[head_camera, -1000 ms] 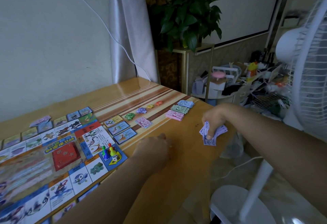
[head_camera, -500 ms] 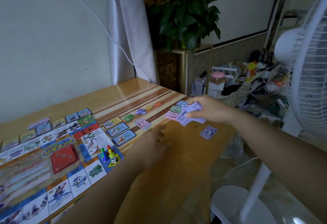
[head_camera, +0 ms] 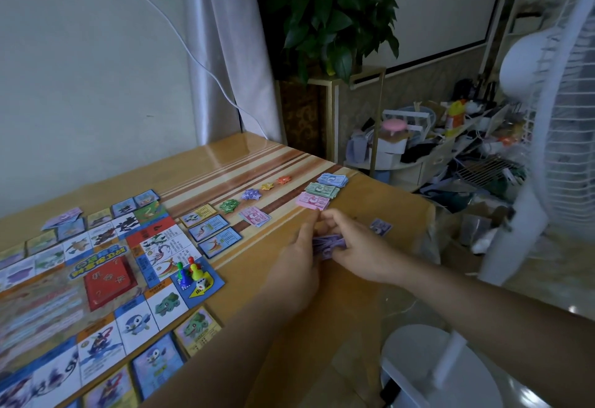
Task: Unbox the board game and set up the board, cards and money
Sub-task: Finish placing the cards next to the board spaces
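The game board (head_camera: 64, 304) lies unfolded on the left of the wooden table (head_camera: 322, 327), with a red card deck (head_camera: 109, 282), coloured pawns (head_camera: 188, 270) and a die on it. Property cards (head_camera: 214, 233) line its edges. Blue (head_camera: 333, 179), green (head_camera: 322, 189) and pink (head_camera: 313, 200) money piles sit at the far right, another pink pile (head_camera: 255, 216) closer in. My left hand (head_camera: 297, 266) and my right hand (head_camera: 357, 246) both hold a bundle of purple notes (head_camera: 328, 246) above the table. One purple note (head_camera: 380, 226) lies alone near the table's right edge.
Small coloured tokens (head_camera: 256, 194) lie in a row on the striped part of the table. A white standing fan (head_camera: 531, 182) is close on the right, its base (head_camera: 441, 372) by the table's edge. A potted plant (head_camera: 338, 14) and cluttered shelves (head_camera: 450, 150) stand behind.
My right hand lifted the purple notes from the table's right side, leaving one note behind, and brought them back toward me. My left hand rose to meet it and now holds the bundle too.
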{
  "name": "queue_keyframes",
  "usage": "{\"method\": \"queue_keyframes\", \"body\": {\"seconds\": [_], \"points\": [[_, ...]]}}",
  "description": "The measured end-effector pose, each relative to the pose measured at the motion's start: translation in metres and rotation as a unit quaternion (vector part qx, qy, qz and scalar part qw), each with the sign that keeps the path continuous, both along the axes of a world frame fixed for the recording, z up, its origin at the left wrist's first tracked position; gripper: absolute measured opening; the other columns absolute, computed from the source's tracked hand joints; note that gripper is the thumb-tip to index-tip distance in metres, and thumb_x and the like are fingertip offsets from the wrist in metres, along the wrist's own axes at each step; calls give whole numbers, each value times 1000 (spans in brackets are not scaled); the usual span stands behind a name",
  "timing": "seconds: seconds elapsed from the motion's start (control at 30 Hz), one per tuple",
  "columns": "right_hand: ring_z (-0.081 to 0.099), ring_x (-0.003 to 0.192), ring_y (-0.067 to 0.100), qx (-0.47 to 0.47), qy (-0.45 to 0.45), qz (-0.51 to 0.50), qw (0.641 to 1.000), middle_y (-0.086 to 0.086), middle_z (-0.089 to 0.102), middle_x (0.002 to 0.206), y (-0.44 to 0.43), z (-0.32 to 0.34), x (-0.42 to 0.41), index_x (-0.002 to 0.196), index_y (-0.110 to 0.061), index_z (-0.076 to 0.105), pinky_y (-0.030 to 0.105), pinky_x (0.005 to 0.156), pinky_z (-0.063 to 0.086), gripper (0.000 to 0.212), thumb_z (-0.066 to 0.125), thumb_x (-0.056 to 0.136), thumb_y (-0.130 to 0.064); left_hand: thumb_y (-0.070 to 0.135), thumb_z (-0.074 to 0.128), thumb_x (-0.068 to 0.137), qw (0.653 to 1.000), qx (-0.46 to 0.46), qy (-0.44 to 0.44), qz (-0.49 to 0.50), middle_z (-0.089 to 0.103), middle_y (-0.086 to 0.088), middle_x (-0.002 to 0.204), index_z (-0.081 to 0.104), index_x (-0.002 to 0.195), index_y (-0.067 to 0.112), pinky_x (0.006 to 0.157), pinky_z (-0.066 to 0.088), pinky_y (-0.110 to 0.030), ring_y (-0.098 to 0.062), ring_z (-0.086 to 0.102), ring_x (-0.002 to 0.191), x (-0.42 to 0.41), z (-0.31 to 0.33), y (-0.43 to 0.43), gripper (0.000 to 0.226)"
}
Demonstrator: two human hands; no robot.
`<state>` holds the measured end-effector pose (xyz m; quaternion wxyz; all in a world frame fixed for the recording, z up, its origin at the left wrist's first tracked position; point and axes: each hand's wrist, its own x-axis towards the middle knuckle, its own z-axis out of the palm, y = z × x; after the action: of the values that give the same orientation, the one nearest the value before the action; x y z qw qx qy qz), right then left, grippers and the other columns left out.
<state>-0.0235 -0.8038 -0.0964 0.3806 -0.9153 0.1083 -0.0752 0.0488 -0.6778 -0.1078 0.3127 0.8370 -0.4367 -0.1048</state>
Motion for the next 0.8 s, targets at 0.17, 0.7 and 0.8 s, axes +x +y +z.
{"method": "queue_keyframes", "body": {"seconds": [0.17,0.7,0.8], "points": [[47,116,7,-43,3,-72,996,-8,51,126,-37,21,4,128,-24,50,22,93,41,47,59,86,-4,4,37,98,999,21,-34,4,38,-1,146,25,147,32,99,37,-26,-19,45,126,3,-1,-9,59],[51,82,18,-214,403,-25,889,6,58,95,-91,43,39,115,-6,63,23,59,41,35,67,87,-27,14,39,101,999,6,-33,32,50,5,135,44,136,30,85,33,-14,-11,48,120,4,4,-6,40],[52,90,14,-178,348,-14,920,-2,56,98,-89,42,26,100,-21,60,23,68,43,16,65,87,-31,19,43,100,997,-16,6,70,58,2,125,47,135,27,79,37,-17,-13,54,110,6,9,0,36]]}}
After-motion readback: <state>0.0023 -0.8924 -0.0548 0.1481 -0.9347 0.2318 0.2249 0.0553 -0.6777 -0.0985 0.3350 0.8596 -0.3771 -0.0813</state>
